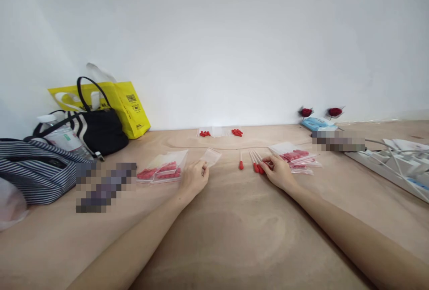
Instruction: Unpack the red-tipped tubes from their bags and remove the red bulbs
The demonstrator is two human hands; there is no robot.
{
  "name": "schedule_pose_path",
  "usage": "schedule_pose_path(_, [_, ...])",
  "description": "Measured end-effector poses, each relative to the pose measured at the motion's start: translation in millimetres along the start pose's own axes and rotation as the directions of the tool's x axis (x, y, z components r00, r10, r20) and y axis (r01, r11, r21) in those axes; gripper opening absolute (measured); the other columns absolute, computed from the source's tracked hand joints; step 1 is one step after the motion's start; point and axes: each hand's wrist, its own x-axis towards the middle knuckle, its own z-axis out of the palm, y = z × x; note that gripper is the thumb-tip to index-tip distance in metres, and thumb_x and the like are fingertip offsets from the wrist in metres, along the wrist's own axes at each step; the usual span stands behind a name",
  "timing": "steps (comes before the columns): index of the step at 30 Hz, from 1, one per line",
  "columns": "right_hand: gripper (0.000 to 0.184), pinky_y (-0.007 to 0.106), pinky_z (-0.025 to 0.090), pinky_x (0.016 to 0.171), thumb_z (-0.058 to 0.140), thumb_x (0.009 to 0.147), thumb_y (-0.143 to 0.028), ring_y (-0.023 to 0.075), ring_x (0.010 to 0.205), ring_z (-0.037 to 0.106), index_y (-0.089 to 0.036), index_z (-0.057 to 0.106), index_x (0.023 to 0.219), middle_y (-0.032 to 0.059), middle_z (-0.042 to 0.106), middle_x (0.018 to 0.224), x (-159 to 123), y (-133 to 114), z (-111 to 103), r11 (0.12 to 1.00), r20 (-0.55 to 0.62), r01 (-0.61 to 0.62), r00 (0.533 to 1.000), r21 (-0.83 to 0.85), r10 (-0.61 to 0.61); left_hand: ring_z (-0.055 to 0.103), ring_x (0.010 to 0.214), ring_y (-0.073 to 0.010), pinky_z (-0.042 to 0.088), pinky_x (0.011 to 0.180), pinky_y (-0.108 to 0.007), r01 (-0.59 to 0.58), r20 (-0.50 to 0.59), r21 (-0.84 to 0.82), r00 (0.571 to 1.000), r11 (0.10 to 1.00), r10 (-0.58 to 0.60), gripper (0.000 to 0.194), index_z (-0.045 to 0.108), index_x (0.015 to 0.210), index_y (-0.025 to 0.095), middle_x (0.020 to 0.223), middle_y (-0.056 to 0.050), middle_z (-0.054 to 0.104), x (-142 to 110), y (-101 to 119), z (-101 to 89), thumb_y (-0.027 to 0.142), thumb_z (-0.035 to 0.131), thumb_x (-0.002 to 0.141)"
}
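Note:
Near the middle of the table, my left hand (pixel 195 177) is closed, with its curled fingers at the near edge of a small clear plastic bag (pixel 212 156). My right hand (pixel 276 172) pinches at a small group of thin white sticks with red bulb ends (pixel 256 167); its fingertips cover part of the rightmost ones. One more red-ended stick (pixel 241 165) lies apart, just left of that group. Clear bags of red pieces lie beside each hand: one pile (pixel 166 170) left of my left hand, another (pixel 295 157) beyond my right hand.
Two small heaps of red pieces, left (pixel 204 133) and right (pixel 237 132), lie on clear bags near the wall. Bags, including a yellow one (pixel 136 111) and a striped one (pixel 50 174), stand at left. A blue packet (pixel 318 123) and a white cable-filled tray (pixel 385 169) are at right.

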Motion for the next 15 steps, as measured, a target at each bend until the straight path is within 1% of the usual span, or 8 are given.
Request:
schedule_pose_path(4, [0.019, 0.030, 0.043, 0.066, 0.049, 0.075, -0.033, 0.0175, 0.071, 0.054, -0.018, 0.060, 0.073, 0.0050, 0.058, 0.074, -0.1, -3.1, -0.7, 0.999, 0.022, 0.043, 0.999, 0.005, -0.043, 0.054, 0.097, -0.0212, 0.037, 0.085, -0.032, -0.081, -0.250, 0.059, 0.964, 0.995, 0.093, 0.017, 0.057, 0.075, 0.017, 0.100, -0.006, 0.064, 14.9, -11.5, -21.9, 0.020, 0.041, 0.079])
schedule_pose_path(7, [0.019, 0.031, 0.042, 0.067, 0.048, 0.076, -0.034, 0.0179, 0.073, 0.054, -0.018, 0.060, 0.073, 0.0050, 0.058, 0.075, -0.1, -3.6, -0.4, 0.998, 0.029, 0.061, 0.998, 0.013, -0.061, 0.048, 0.108, -0.0248, 0.029, 0.094, -0.038, -0.009, -0.343, 0.185, 0.936, 0.983, 0.073, 0.022, 0.059, 0.080, 0.015, 0.104, -0.009, 0.062, 29.7, -32.5, -41.0, 0.021, 0.038, 0.080])
schedule_pose_path(9, [0.021, 0.031, 0.042, 0.067, 0.047, 0.077, -0.034, 0.0180, 0.074, 0.054, -0.018, 0.060, 0.075, 0.0056, 0.058, 0.077, -0.2, -3.4, -0.3, 0.997, 0.030, 0.068, 0.997, 0.020, -0.068, 0.049, 0.104, -0.0278, 0.029, 0.092, -0.041, 0.128, -0.242, 0.256, 0.968, 0.958, -0.065, 0.024, 0.059, 0.082, 0.013, 0.102, -0.013, 0.062, 35.7, -51.2, -47.0, 0.022, 0.037, 0.079])
schedule_pose_path(10, [0.021, 0.030, 0.042, 0.067, 0.046, 0.078, -0.034, 0.0179, 0.074, 0.054, -0.018, 0.059, 0.076, 0.0058, 0.058, 0.078, -0.2, -3.5, -0.3, 0.997, 0.032, 0.072, 0.997, 0.025, -0.073, 0.052, 0.100, -0.0295, 0.032, 0.089, -0.043, 0.213, -0.145, 0.278, 0.973, 0.937, -0.178, 0.026, 0.060, 0.082, 0.012, 0.097, -0.015, 0.063, 36.6, -61.0, -47.2, 0.024, 0.036, 0.079])
schedule_pose_path(11, [0.021, 0.030, 0.042, 0.067, 0.045, 0.078, -0.034, 0.0178, 0.075, 0.053, -0.018, 0.059, 0.076, 0.0058, 0.058, 0.078, -0.2, -3.7, -0.4, 0.997, 0.036, 0.076, 0.996, 0.028, -0.077, 0.054, 0.095, -0.0308, 0.035, 0.084, -0.043, 0.280, -0.014, 0.284, 0.957, 0.917, -0.288, 0.029, 0.060, 0.081, 0.012, 0.094, -0.016, 0.063, 35.6, -70.6, -46.0, 0.028, 0.036, 0.080])
schedule_pose_path(12, [0.022, 0.030, 0.042, 0.067, 0.045, 0.079, -0.034, 0.0177, 0.075, 0.053, -0.018, 0.059, 0.076, 0.0057, 0.058, 0.078, -0.2, -4.1, -0.7, 0.996, 0.040, 0.081, 0.996, 0.031, -0.082, 0.058, 0.087, -0.0308, 0.039, 0.077, -0.042, 0.301, 0.067, 0.278, 0.941, 0.912, -0.331, 0.031, 0.061, 0.077, 0.012, 0.086, -0.016, 0.065, 33.0, -79.6, -43.8, 0.032, 0.038, 0.079])
schedule_pose_path(13, [0.021, 0.030, 0.042, 0.067, 0.045, 0.079, -0.034, 0.0177, 0.074, 0.053, -0.018, 0.059, 0.076, 0.0055, 0.058, 0.078, -0.2, -4.7, -1.2, 0.996, 0.045, 0.088, 0.995, 0.032, -0.089, 0.059, 0.083, -0.0291, 0.042, 0.073, -0.039, 0.294, 0.125, 0.265, 0.934, 0.918, -0.335, 0.033, 0.062, 0.078, 0.014, 0.083, -0.014, 0.066, 28.8, -87.6, -41.4, 0.037, 0.038, 0.079])
schedule_pose_path(15, [0.021, 0.031, 0.042, 0.068, 0.045, 0.079, -0.034, 0.0179, 0.075, 0.053, -0.019, 0.059, 0.074, 0.0050, 0.058, 0.076, 0.1, -6.3, -2.3, 0.993, 0.062, 0.112, 0.992, 0.035, -0.114, 0.058, 0.091, -0.0256, 0.042, 0.077, -0.035, 0.202, 0.174, 0.204, 0.955, 0.958, -0.238, 0.038, 0.059, 0.096, 0.016, 0.097, -0.010, 0.064, 16.9, -100.2, -38.0, 0.042, 0.036, 0.080])
